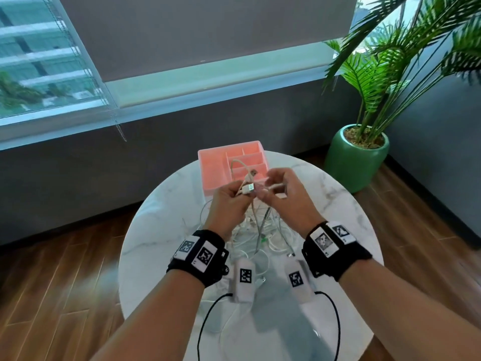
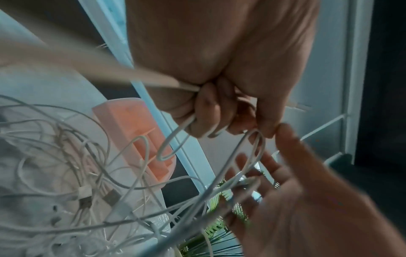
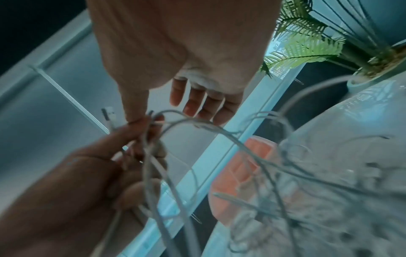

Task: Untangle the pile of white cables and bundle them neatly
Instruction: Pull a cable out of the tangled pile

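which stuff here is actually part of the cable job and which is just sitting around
Part of the job:
- white cables, tangled on the marble table
- lifted cable strands with USB plug, gripped by left hand and pinched by right hand

Just lying about:
- pink divided tray
- potted palm
- window blind

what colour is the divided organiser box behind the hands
Pink: the divided plastic organiser box on the round white marble table; clearest in the head view.

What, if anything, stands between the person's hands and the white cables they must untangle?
Nothing visible: the left hand already grips lifted cables, and the right hand pinches a strand beside it. Those strands run down into the pile on the table.
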